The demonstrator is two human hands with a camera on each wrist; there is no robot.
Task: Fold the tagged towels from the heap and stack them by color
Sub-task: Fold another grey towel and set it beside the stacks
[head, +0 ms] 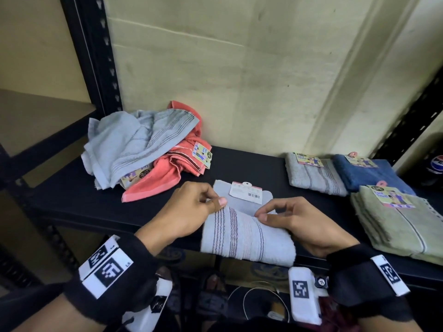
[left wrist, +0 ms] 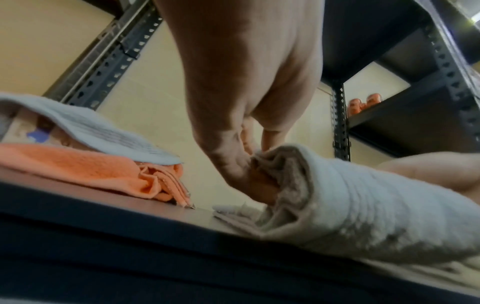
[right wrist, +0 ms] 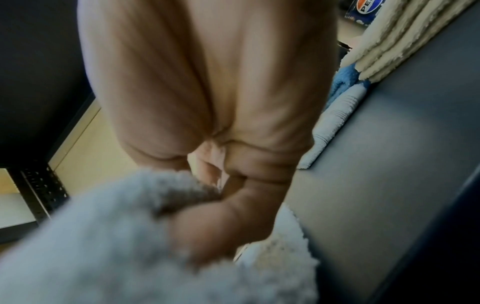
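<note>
A light grey striped towel (head: 244,233) lies at the front of the black shelf (head: 247,164), its near half raised and curled over towards the back half. A white barcode tag (head: 247,192) sits on that flat back half. My left hand (head: 191,212) pinches the folded edge's left corner (left wrist: 262,162). My right hand (head: 287,219) pinches the right corner (right wrist: 197,195). The heap (head: 143,149) of grey and coral towels lies at the back left.
Folded towels lie at the right: grey (head: 314,176), blue (head: 369,173), and a green stack (head: 402,226) near the front edge. A Pepsi bottle (head: 436,164) stands at the far right. Black rack posts (head: 93,53) rise at both ends.
</note>
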